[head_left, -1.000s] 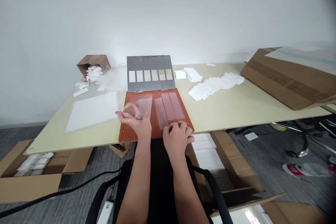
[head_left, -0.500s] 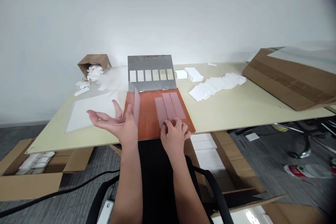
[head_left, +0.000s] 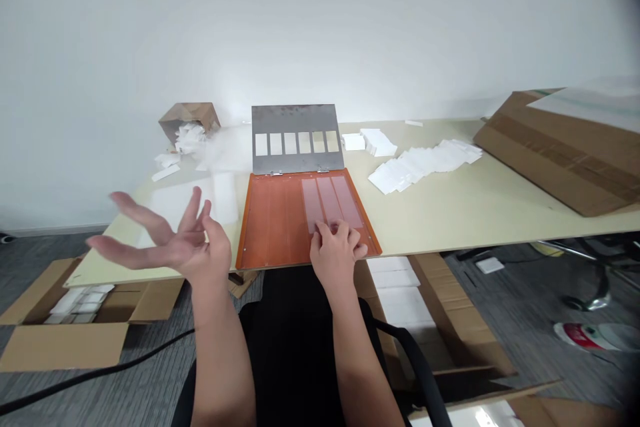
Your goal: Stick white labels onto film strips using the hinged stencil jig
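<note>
My left hand (head_left: 170, 233) is open with fingers spread, palm up, above the table's left front part. Behind it a whitish translucent sheet (head_left: 163, 200) lies on the table, with a pale strip-shaped piece (head_left: 226, 197) beside the hand; whether that piece rests on the table I cannot tell. An orange tray (head_left: 260, 220) sits in front of me, its hinged grey metal plate (head_left: 295, 119) raised at the back with a row of cut-outs. Translucent strips (head_left: 327, 197) lie side by side in its right part. My right hand (head_left: 337, 250) has its curled fingers on the near end of the leftmost strip.
Small white blocks (head_left: 377, 143) and a fan of white pieces (head_left: 425, 163) lie to the right. A large cardboard carton (head_left: 555, 153) stands beyond them. At the back left a small box (head_left: 200, 113) spills white scraps. Open boxes (head_left: 65, 347) stand on the floor.
My left hand has moved left, away from the tray, with its fingers spread wider. The upright translucent piece beside it is gone from over the tray. The leftmost strip now sits farther back.
</note>
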### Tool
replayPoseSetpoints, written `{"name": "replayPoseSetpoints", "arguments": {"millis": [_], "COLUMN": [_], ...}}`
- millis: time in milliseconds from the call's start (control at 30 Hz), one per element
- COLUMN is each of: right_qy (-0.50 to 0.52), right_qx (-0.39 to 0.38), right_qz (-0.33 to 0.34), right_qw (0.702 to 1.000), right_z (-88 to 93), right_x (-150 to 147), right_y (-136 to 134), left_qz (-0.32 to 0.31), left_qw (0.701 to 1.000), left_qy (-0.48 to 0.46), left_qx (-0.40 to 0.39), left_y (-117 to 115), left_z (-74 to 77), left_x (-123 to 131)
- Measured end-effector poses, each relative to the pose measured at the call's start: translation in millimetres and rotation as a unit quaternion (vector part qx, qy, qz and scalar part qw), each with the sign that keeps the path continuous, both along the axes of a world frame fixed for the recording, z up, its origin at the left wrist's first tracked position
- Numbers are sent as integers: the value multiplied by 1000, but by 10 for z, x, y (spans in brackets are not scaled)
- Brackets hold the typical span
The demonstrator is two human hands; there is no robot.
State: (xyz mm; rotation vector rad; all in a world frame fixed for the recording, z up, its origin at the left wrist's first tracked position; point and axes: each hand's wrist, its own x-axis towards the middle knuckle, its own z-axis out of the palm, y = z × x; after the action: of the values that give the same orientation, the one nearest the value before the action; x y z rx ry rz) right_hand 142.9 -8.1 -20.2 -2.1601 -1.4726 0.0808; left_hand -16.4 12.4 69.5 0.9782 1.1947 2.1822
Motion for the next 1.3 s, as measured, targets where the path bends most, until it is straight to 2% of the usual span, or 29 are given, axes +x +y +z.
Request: {"name": "replayPoseSetpoints", "arguments": {"millis": [67, 133, 267, 433, 533, 700, 800, 933, 1067, 1300], "right_qy": [-3, -7, -13, 12, 54, 163, 222, 271, 294, 392], "right_qx": [-5, -9, -8, 3, 31, 55, 64, 92, 103, 102], "right_qz": [2, 3, 3, 1, 24, 180, 237, 228, 210, 203], "right_qw": [1000, 1000, 1000, 1000, 998, 969, 944, 931, 927, 892], "right_z": [5, 12, 16, 36, 99, 225, 258, 267, 278, 310], "right_x": [-5, -9, -9, -15, -77, -339, -520, -658, -677, -656], "right_y": [3, 2, 6, 5, -25, -73, -61, -16, 8, -14], "left_qz": [0, 0, 9, -30, -39, -74, -122, -184, -222, -238], "left_qw": [996, 992, 998, 998, 996, 993, 985, 968, 962, 961], "left_qy": [78, 113, 57, -8, -13, -58, -84, -134, -132, -125], "left_qx": [47, 56, 18, -53, -81, -77, -92, -107, -87, -72], "left_y": [54, 104, 202, 264, 238, 202, 212, 199, 154, 140], "left_z": [-80, -165, -352, -531, -529, -515, -566, -631, -673, -711], "left_x": [21, 31, -13, -91, -61, 61, 108, 127, 124, 107]}}
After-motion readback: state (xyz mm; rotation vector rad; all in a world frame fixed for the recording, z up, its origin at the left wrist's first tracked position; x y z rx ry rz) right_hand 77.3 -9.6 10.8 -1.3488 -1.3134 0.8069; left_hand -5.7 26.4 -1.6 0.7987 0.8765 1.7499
